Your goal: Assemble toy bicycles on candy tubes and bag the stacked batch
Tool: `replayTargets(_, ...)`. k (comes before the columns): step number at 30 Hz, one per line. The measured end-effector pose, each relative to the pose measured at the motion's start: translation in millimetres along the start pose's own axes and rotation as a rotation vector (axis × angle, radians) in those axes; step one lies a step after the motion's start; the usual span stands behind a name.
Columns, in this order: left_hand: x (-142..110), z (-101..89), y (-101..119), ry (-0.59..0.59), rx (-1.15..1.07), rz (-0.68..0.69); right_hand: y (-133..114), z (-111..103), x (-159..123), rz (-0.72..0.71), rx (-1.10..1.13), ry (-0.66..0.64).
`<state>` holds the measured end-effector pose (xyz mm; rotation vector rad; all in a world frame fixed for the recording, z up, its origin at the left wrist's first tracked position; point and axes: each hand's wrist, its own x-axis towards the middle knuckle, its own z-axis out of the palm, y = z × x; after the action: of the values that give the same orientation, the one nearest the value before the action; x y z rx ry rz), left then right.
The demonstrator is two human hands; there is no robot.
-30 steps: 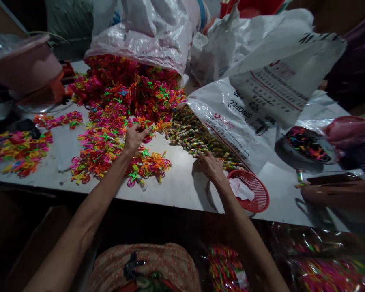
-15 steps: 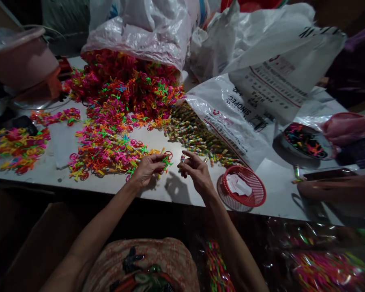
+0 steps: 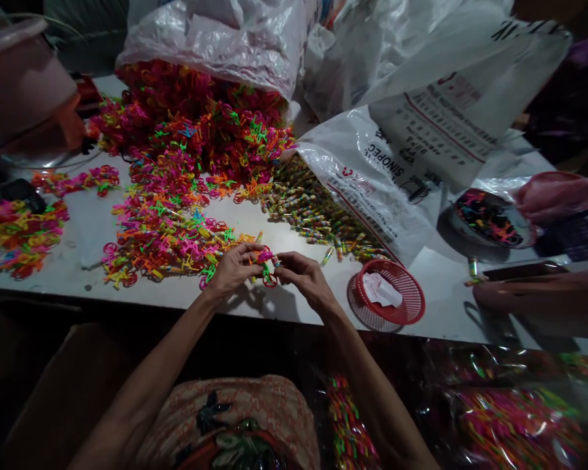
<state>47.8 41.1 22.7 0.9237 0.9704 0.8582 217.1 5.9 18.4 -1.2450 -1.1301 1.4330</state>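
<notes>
Pinched in the fingers of my left hand (image 3: 232, 269) is a small plastic toy (image 3: 266, 266) with a green body and red rings, a pink part at its top. My right hand (image 3: 304, 277) is closed on a small printed tube (image 3: 276, 261), mostly covered by the fingertips. The tube meets or nearly meets the toy; contact cannot be made out. Left of the hands spreads a heap of bright plastic toy pieces (image 3: 171, 222). Beyond my right hand lies a pile of similar printed tubes (image 3: 318, 212).
A red mesh basket (image 3: 411, 297) with white paper stands right of my hands. A printed white sack (image 3: 392, 176) lies behind the tubes, and a clear plastic bag (image 3: 215, 39) behind the heap. Further right are a bowl of pieces (image 3: 490, 219) and a brownish case (image 3: 534, 294).
My right hand has moved left with the tube, up to the toy in my left hand. The toy has turned, and a pink part now shows. The view has shifted slightly.
</notes>
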Motion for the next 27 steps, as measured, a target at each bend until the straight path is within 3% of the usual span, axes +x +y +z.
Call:
replayTargets(4, -2, -2.4, -3, -0.01, -0.046, -0.06, -4, -8, -5, 0.019, -0.061, -0.062)
replayTargets(7, -2, -2.6, -5, -0.024, -0.055, -0.073, -4, -9, -5, 0.065, 0.017, -0.115)
replayTargets(13, -2, -2.4, -7, -0.062, -0.077, -0.107, 1, -7, -3, 0.073, 0.109, -0.069)
replayTargets(22, -3, -3.7, -15, -0.121, -0.057, -0.107, 4, -7, -3, 0.156, 0.083, -0.111)
replayTargets(27, -4, 0.0, -22, -0.03, -0.021, -0.051, 0, 0, -11, 0.124, -0.061, -0.02)
